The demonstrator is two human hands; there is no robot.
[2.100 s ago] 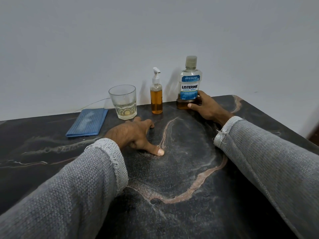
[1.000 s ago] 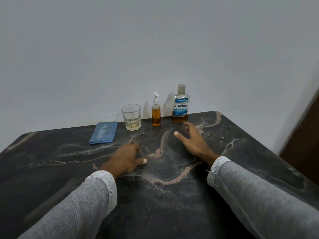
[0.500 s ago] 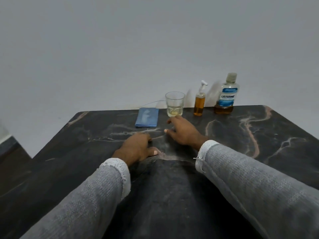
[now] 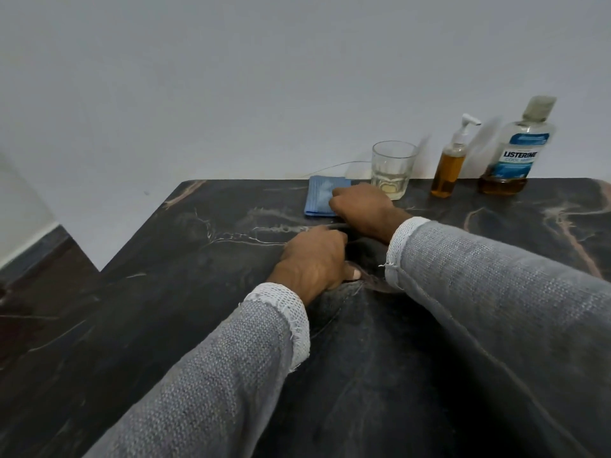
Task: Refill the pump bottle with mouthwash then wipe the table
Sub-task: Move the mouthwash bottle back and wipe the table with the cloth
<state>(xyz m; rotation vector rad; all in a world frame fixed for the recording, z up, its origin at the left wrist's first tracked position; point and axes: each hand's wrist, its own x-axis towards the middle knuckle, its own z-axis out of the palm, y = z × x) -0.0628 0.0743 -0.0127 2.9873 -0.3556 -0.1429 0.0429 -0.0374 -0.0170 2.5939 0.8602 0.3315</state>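
Observation:
A folded blue cloth (image 4: 319, 196) lies flat near the back edge of the dark marble table (image 4: 185, 292). My right hand (image 4: 363, 209) rests on the cloth's right part, fingers curled down over it and fingertips hidden. My left hand (image 4: 314, 262) sits on the table just in front, loosely fisted with the thumb out and nothing in it. The pump bottle (image 4: 449, 170) holds amber liquid and stands upright to the right. Beside it is the Listerine mouthwash bottle (image 4: 519, 153), capped, with a little amber liquid at its bottom.
A drinking glass (image 4: 391, 170) with a bit of pale liquid stands right behind my right hand, close to the knuckles. A thin wire (image 4: 330, 166) runs along the wall behind the cloth. The table's left edge drops to a dark floor (image 4: 33, 276).
My right hand let go of the mouthwash bottle, crossed leftward past the glass and landed on the blue cloth. My view swung left, and the left hand stayed roughly in place.

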